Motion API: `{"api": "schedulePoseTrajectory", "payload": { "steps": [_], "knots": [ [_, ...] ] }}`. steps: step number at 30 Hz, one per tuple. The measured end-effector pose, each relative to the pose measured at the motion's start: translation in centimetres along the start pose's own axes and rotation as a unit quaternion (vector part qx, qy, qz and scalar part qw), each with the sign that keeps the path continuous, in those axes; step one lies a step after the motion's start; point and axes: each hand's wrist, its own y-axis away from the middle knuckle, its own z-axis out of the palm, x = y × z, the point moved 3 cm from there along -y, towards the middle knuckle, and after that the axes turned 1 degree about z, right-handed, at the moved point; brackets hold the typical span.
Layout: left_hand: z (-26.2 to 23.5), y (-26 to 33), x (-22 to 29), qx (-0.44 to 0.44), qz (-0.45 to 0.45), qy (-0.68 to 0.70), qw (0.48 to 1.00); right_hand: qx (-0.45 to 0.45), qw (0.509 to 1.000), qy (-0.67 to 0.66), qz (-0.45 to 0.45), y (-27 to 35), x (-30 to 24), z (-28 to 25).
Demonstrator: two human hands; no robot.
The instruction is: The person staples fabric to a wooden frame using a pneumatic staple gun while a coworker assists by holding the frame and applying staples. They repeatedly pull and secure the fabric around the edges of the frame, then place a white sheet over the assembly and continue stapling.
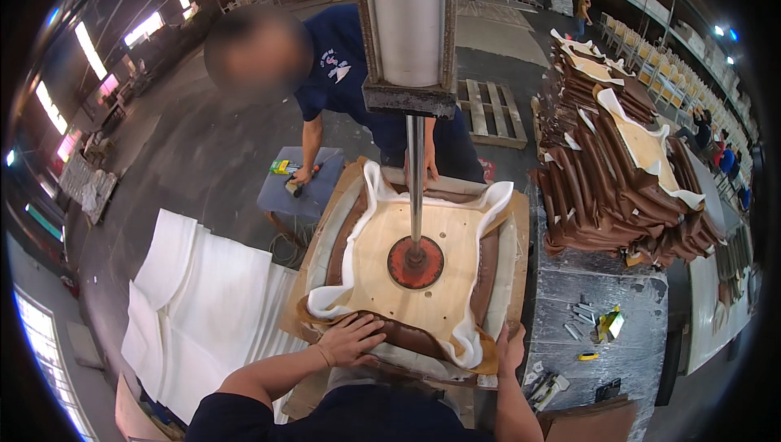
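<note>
The wooden panel [370,238] lies in a pale frame [506,267] beneath a red disc [401,273], probably stiff; its brown cover [409,337] looks supple, best held along the edge; the left hand [351,340] spreads flat over the near edge; the right hand [510,351] half-curls at the near-right corner, grip unclear.

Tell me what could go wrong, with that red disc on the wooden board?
The left hand rests on the brown cover beside the wooden board; it might get pinched if the board shifts under the red disc. The white padding stands up unevenly around the board, so it could fold or bunch. A co-worker's hand at the far edge could get caught.
</note>
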Motion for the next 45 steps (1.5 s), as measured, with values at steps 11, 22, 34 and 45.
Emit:
{"api": "schedulePoseTrajectory", "payload": {
  "steps": [11,22,34,45],
  "knots": [
    [-0.3,-0.5,1.3,-0.022,-0.018,0.013,1.0,-0.001,1.0,0.009,-0.018,-0.4,-0.6,-0.5],
    [-2.6,-0.8,2.4,-0.011,-0.006,-0.071,0.997,-0.035,0.998,-0.055,-0.024,-1.0,-0.8,-0.3],
    [1.7,-0.3,2.9,0.022,0.067,0.117,0.991,0.157,0.945,-0.182,0.223,11.3,16.4,-6.7],
    [2.9,-6.0,11.0,-0.058,0.102,0.114,0.987,0.301,0.879,-0.099,0.357,14.6,37.5,-18.5]
  ]
}}
